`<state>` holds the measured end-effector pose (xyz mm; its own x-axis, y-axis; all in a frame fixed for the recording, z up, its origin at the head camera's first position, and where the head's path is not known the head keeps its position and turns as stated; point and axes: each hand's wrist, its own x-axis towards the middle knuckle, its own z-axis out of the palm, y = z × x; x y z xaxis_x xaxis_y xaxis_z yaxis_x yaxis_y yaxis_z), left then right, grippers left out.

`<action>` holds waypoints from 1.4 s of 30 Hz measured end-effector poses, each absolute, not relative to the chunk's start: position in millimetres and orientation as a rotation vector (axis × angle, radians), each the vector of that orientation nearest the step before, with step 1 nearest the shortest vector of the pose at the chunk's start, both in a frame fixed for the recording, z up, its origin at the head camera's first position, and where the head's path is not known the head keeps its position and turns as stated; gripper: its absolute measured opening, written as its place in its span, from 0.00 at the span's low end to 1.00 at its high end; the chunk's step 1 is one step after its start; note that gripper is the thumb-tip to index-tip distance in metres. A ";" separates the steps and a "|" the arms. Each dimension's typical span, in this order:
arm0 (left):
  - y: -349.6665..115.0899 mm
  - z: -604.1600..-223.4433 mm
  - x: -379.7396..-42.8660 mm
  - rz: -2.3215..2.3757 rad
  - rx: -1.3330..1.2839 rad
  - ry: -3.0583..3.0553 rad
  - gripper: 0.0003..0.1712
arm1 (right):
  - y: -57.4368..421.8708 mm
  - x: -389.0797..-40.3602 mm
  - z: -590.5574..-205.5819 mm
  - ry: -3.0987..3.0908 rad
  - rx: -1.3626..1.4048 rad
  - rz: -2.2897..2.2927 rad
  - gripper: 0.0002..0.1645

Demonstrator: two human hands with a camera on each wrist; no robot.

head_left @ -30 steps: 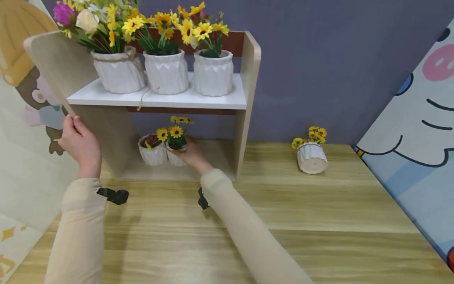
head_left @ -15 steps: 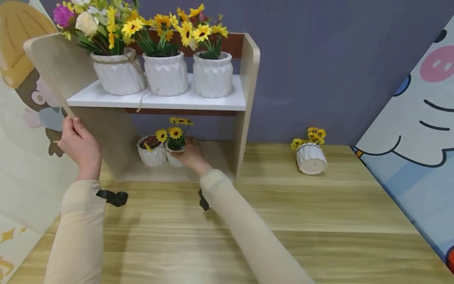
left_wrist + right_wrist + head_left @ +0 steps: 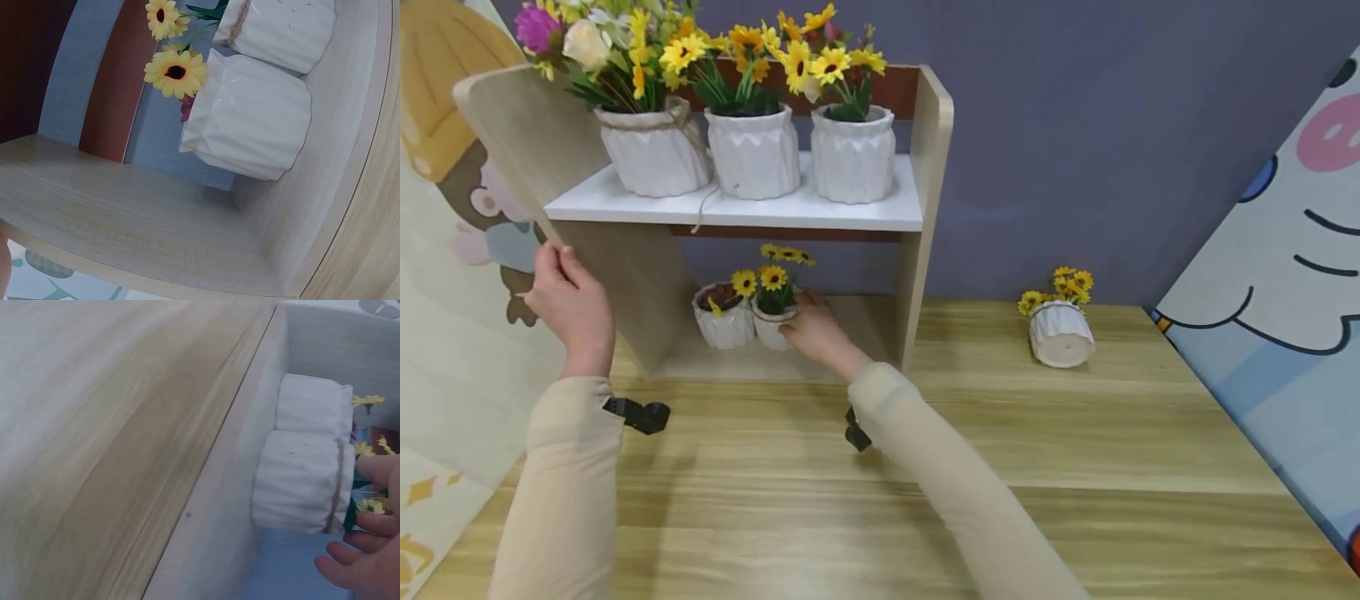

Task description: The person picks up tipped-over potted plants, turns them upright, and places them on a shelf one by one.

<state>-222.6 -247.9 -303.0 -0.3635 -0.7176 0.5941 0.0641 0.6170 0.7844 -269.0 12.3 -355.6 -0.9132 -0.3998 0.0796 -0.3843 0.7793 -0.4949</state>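
My left hand (image 3: 572, 304) pinches the front edge of the shelf unit's left side panel (image 3: 622, 292). Inside the lower compartment, my right hand (image 3: 822, 333) is at the right side of a small white pot with yellow flowers (image 3: 772, 327). Seen from the right wrist, its fingers (image 3: 340, 569) are spread and loose beside the rim of that pot (image 3: 300, 481), not wrapped round it. Whether a fingertip still touches the pot or its flowers is hard to tell. Another white pot (image 3: 725, 325), with dark red and yellow flowers, stands upright right beside it on the left.
Three larger white flower pots (image 3: 852, 158) stand on the upper white board (image 3: 737, 212). On the wooden table (image 3: 1075, 467) to the right, a white pot with yellow flowers (image 3: 1060, 333) lies tipped, its base facing me. A grey wall (image 3: 1075, 150) rises behind.
My right hand has loosened from the small flower pot and drawn slightly right, its forearm shifting right too. The pot stays on the compartment floor. The left hand keeps its place.
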 end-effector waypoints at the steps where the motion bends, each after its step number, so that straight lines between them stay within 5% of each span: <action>1: -247.8 -303.0 -222.7 -0.906 0.539 -1.769 0.22 | 15.4 -267.4 -354.5 2.940 -0.664 -0.810 0.31; 6: -247.3 -304.5 -222.8 -0.919 0.568 -1.788 0.23 | 33.3 -258.4 -350.6 2.984 -0.739 -0.798 0.20; 24: -245.5 -299.7 -221.4 -0.880 0.509 -1.789 0.22 | 83.8 -232.0 -337.9 3.038 -0.814 -0.788 0.26; 42: -249.4 -301.6 -217.1 -0.950 0.496 -1.842 0.21 | 144.6 -197.1 -327.3 2.933 -0.824 -0.814 0.08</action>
